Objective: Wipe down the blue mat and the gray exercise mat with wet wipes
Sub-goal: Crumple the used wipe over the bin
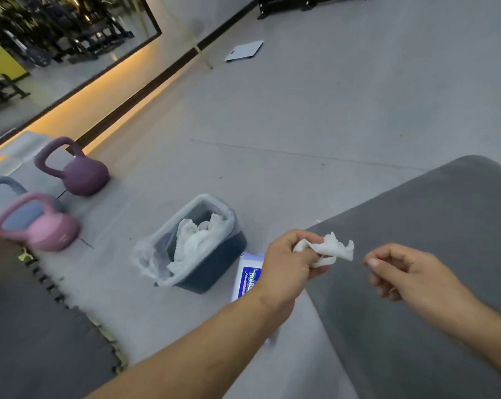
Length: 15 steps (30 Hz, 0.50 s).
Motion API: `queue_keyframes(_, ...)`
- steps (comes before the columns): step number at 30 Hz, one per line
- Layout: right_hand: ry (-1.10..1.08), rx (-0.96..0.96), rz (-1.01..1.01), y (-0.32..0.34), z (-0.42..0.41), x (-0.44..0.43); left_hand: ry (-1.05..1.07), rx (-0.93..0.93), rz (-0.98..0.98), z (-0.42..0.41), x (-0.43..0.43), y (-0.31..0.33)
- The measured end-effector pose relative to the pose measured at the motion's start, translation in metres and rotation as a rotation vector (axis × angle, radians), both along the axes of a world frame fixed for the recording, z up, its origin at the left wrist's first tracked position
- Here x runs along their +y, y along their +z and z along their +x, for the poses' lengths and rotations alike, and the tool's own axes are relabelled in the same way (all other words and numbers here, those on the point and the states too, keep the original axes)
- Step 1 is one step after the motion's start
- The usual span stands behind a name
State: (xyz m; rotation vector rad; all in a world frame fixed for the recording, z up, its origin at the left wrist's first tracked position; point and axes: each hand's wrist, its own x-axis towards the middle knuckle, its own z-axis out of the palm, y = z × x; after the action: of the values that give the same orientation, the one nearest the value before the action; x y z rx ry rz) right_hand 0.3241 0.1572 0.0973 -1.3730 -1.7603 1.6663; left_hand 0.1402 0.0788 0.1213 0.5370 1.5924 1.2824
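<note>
Gray exercise mat [416, 254] fills the lower right of my feed, lying flat on the pale floor with its rounded corner pointing away from the camera. On my screen the left hand [289, 260] sits at the mat's near edge, fingers and thumb curled round a crumpled white wet wipe [330, 250], whose loose end sticks out towards the right hand [402, 272]. The right hand is over the mat, just beside the wipe but apart from it. Its fingers are loosely curled with the thumb forward, and it seems to hold nothing, though blur makes that hard to confirm.

Just left of the mat's edge lies a white and blue pack of wipes [250, 276], partly hidden by the left wrist. Touching or nearly touching that pack stands a small dark bin [214, 272] with a clear liner, holding bunched white used wipes [197, 240]. Further left sit a purple kettlebell [79, 171] and a pink kettlebell [42, 226]. A dark interlocking floor tile [27, 326] occupies the lower left corner. A flat pale scale [245, 50] rests on the floor far off by the wall.
</note>
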Motion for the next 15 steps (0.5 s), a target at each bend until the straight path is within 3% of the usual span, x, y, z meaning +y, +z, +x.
queue_keyframes(9, 0.117, -0.023, 0.039, 0.008, -0.049, 0.010, 0.088, 0.069, -0.057, -0.034, -0.017, 0.002)
queue_keyframes(15, 0.241, 0.011, -0.039, 0.013, -0.069, 0.010, 0.114, 0.146, -0.078, -0.048, -0.020, -0.004)
